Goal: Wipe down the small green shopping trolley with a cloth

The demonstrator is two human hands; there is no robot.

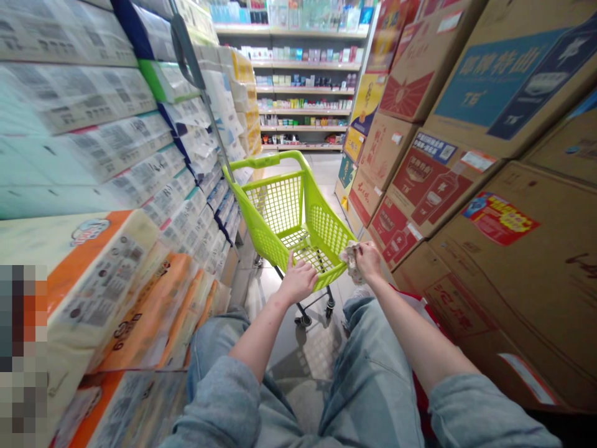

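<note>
In a narrow shop aisle, btwn plastic-wrapped tissue packs (pixel 116 155) and stacked brown cardboard boxes (pixel 513 261), a small lime-green plastic mesh trolley (pixel 280 202) stands on castors, rounded handle at far end. Left hand (pixel 298 280) curls fingers over its near rim, gripping. Right hand (pixel 369 260) bunches a crumpled pale cloth (pixel 351 258) against the rim's right corner. Glossy tiled floor (pixel 261 292) below.

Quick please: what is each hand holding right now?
Left hand: closed on the rim of the lime-green plastic cart.
Right hand: closed on a crumpled pale cloth.
</note>
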